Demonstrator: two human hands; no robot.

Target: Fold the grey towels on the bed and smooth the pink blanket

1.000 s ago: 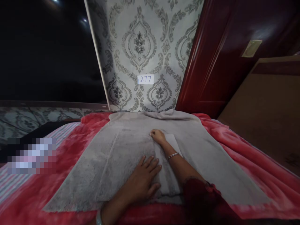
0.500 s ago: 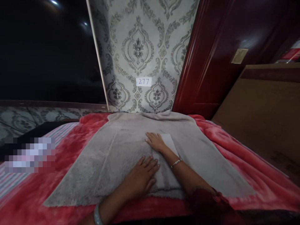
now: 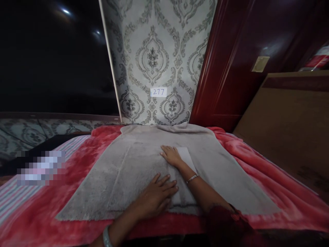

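Note:
A grey plush cloth (image 3: 226, 181) is spread over a red blanket. My right hand (image 3: 171, 156) lies flat near the middle of it, fingers stretched toward the left. Beside and partly under that hand and forearm is a flat white rectangular piece (image 3: 186, 156), whose kind I cannot make out. Closer to me, my left hand (image 3: 160, 193) rests on the cloth with its fingers spread. The cloth left of the white piece looks folded over in a layer. Neither hand grips anything.
The red blanket (image 3: 77, 181) lies over a striped sheet (image 3: 23, 190). A large dark screen (image 3: 56, 65) stands at the left. Patterned wallpaper bears a paper label (image 3: 158, 92) marked 277. On the right are a dark red door panel (image 3: 231, 58) and a big cardboard box (image 3: 290, 130).
My left hand has slid slightly to the right, its fingers a little more spread. The right hand stays almost in place. The whole view has shifted a little.

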